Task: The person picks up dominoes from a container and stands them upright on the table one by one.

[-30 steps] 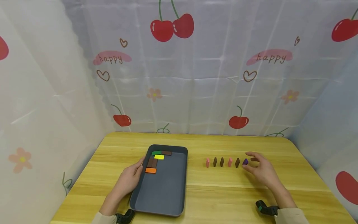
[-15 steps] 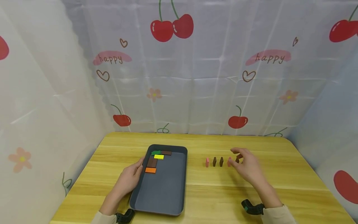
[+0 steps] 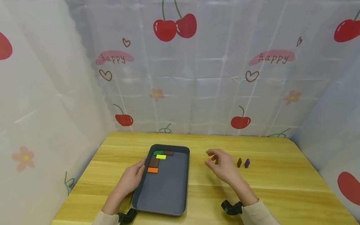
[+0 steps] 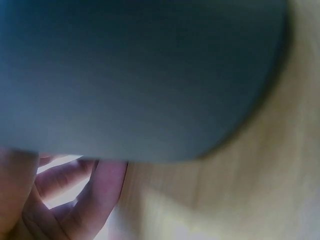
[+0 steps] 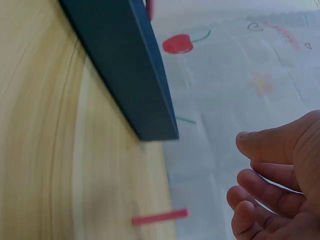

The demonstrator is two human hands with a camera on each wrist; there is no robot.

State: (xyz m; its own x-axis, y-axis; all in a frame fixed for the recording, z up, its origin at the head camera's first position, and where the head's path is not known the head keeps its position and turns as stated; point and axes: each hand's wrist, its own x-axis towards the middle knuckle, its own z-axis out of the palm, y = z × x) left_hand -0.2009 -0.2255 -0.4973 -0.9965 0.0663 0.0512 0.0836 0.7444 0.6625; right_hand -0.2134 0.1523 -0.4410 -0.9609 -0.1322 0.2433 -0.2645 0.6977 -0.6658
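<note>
My left hand (image 3: 130, 178) grips the left rim of a dark grey tray (image 3: 166, 200); in the left wrist view its fingers (image 4: 102, 195) show beneath the tray's edge. Over the left end of a row of small upright domino-like blocks hovers my right hand (image 3: 223, 165), thumb and fingers spread apart, holding nothing. A pink block (image 3: 209, 160) and a dark brown block (image 3: 217, 161) show partly by its fingertips. In the right wrist view the pink block (image 5: 160, 217) stands apart from the hand. Other blocks of the row are hidden behind the hand.
To the right of that hand stand another dark brown block (image 3: 239, 162) and a purple block (image 3: 247, 163). Inside the tray lie green (image 3: 158, 152), yellow (image 3: 161, 157), brown (image 3: 154, 162) and orange (image 3: 152, 170) blocks. A printed curtain (image 3: 191, 93) borders the wooden table (image 3: 208, 200).
My right hand has moved left along the row, from the purple block to the pink block at the left end. The left hand and tray have stayed in place.
</note>
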